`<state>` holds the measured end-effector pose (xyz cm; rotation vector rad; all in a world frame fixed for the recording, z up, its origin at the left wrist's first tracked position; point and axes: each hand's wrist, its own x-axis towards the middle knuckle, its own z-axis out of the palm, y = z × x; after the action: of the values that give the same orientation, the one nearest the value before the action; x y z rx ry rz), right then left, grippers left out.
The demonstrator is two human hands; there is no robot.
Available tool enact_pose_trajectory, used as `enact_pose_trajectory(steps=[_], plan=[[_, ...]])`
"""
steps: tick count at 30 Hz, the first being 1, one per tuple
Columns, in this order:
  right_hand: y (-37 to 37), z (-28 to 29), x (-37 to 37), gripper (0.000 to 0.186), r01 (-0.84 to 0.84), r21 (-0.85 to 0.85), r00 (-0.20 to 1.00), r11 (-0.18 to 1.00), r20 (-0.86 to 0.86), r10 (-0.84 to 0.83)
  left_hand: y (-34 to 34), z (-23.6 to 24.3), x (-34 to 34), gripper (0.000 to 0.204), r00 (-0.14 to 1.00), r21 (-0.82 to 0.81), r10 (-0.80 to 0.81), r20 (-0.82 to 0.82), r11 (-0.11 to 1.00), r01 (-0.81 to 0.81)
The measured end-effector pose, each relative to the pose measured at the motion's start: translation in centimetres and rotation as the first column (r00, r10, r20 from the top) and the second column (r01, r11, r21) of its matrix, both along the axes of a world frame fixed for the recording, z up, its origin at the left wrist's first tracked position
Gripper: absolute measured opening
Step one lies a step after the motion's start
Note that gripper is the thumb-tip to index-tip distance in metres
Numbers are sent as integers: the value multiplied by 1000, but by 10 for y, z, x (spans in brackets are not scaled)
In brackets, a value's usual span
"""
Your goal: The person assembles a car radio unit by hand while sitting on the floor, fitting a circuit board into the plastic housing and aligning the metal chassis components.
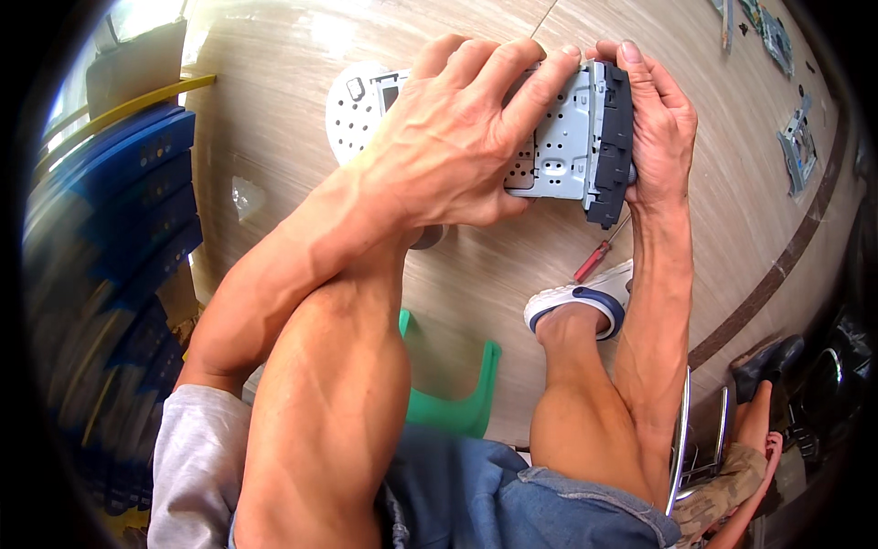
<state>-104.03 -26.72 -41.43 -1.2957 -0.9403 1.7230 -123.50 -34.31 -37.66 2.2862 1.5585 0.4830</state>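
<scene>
A red-handled screwdriver (pixel 593 262), loose metal parts (pixel 798 146) near the floor's (pixel 485 274) dark strip (pixel 776 277) and stacked blue boxes (pixel 137 192) suggest a repair workshop.

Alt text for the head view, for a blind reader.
A bare left hand spans a silver perforated metal box while the bare right hand holds its black front panel. A red-handled screwdriver lies on the beige floor.

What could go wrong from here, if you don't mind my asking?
The left hand lies across the metal unit, so an exposed edge might scrape the skin. The right hand grips the black front panel; uneven force could perhaps damage it. The red screwdriver lies on the floor near the white clog and might get stepped on.
</scene>
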Motion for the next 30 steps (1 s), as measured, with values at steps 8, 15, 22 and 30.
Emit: enact_pose_trajectory(steps=[8,15,22,30], plan=[[3,3,-1,33,11,-44,1000,999,-19,-12,1,3,2,119,1000,-4,-2,27,1000,2],[7,1,4,36,-153,-127,987,980,-62,146,0,1,-1,119,999,-18,11,34,1000,-11],[-5,-4,4,38,19,36,968,999,-253,-9,2,1,-4,117,999,-7,-12,33,1000,12],[-6,9,0,34,-33,-54,982,998,-188,22,4,1,-4,116,999,6,-29,32,1000,29]])
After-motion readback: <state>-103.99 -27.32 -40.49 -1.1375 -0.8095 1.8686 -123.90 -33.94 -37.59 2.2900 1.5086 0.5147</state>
